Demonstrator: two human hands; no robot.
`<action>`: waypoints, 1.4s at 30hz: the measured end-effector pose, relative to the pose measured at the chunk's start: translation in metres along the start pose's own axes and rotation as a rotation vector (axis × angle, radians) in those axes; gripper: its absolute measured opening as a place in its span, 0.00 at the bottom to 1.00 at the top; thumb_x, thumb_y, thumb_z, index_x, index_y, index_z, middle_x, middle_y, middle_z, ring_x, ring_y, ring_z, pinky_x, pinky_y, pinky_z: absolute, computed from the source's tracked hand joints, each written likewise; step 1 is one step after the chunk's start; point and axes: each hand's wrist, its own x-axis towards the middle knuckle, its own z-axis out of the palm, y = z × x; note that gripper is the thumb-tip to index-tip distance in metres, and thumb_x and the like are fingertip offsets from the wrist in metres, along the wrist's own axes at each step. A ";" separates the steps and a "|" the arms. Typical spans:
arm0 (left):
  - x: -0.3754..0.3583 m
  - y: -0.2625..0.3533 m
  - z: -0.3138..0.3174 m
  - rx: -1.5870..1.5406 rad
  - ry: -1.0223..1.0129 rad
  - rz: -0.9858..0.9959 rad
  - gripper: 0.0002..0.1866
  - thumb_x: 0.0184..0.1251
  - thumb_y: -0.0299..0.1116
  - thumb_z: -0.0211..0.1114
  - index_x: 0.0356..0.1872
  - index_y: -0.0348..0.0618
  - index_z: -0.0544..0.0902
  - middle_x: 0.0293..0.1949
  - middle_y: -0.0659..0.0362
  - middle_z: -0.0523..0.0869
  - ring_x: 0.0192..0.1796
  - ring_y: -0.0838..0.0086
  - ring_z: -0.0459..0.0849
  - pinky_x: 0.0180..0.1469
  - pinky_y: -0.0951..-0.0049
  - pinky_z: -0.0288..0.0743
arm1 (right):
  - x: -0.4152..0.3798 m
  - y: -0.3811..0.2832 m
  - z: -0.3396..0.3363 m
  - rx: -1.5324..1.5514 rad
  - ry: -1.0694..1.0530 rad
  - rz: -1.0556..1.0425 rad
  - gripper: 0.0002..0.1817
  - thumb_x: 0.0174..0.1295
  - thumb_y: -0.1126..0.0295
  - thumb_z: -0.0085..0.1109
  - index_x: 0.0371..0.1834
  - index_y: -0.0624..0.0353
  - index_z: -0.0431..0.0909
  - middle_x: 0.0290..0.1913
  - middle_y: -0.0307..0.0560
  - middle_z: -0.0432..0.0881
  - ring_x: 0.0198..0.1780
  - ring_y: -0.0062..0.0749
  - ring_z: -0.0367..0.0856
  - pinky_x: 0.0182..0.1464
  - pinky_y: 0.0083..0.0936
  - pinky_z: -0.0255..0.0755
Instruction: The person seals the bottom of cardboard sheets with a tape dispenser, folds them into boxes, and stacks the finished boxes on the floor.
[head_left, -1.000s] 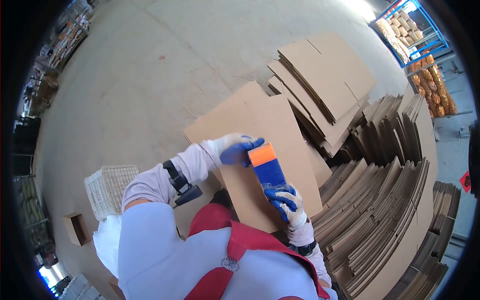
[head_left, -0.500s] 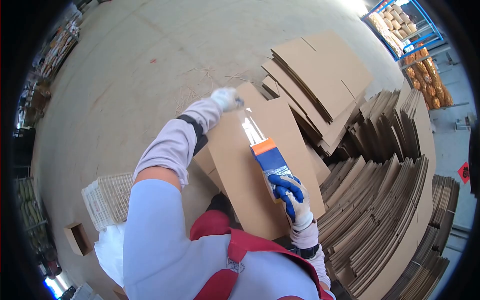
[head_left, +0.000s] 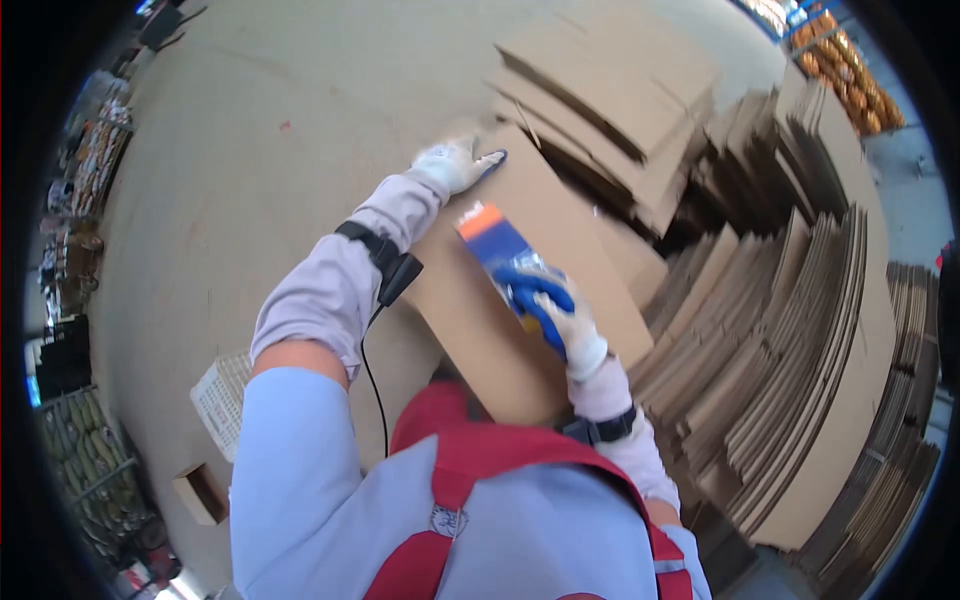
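Since half a second ago, the tape dispenser [head_left: 497,247] is sitting lower and flatter on the cardboard sheet [head_left: 520,300], and the shiny strip of tape that stretched up from it is no longer showing. The right hand [head_left: 545,305] is clamping around the dispenser's near end, fingers curled over it. The left hand [head_left: 455,162] is pressing flat and open on the sheet's far left corner, arm stretched out. The dispenser is looking blue with an orange tip (both gloves are white with blue palms), and it is lying near the middle of the sheet. The sheet is plain brown and is leaning up from the person's lap. More flat cardboard is lying stacked at the far side [head_left: 610,80], and many folded boxes [head_left: 800,330] are standing on edge at the right. The concrete floor [head_left: 260,150] is spreading grey to the left, where a white basket [head_left: 222,400] is sitting near.
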 end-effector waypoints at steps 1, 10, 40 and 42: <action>-0.013 0.015 0.016 0.075 0.013 -0.026 0.41 0.67 0.70 0.44 0.72 0.52 0.64 0.64 0.46 0.76 0.64 0.52 0.76 0.64 0.58 0.69 | -0.009 -0.006 -0.004 -0.013 -0.002 0.007 0.16 0.67 0.69 0.52 0.52 0.67 0.81 0.47 0.45 0.80 0.43 0.26 0.77 0.47 0.23 0.70; -0.006 0.018 0.028 0.151 0.168 -0.021 0.39 0.68 0.69 0.44 0.72 0.55 0.64 0.64 0.47 0.76 0.64 0.54 0.76 0.66 0.58 0.67 | -0.362 0.037 -0.080 0.048 0.246 0.393 0.20 0.61 0.58 0.56 0.44 0.65 0.85 0.45 0.54 0.82 0.45 0.39 0.80 0.48 0.29 0.74; -0.205 0.105 0.097 -0.447 0.161 0.829 0.35 0.60 0.29 0.69 0.71 0.47 0.67 0.71 0.50 0.66 0.73 0.55 0.64 0.71 0.57 0.59 | -0.240 0.166 -0.028 -0.276 0.013 0.451 0.15 0.59 0.55 0.57 0.42 0.49 0.86 0.44 0.48 0.86 0.48 0.44 0.83 0.49 0.38 0.76; -0.144 0.058 0.067 -0.708 0.255 0.609 0.28 0.66 0.29 0.67 0.66 0.42 0.71 0.68 0.52 0.70 0.66 0.72 0.72 0.58 0.73 0.75 | -0.233 0.089 -0.043 -0.684 -0.128 0.481 0.13 0.61 0.58 0.54 0.43 0.45 0.85 0.46 0.45 0.85 0.50 0.44 0.82 0.49 0.36 0.75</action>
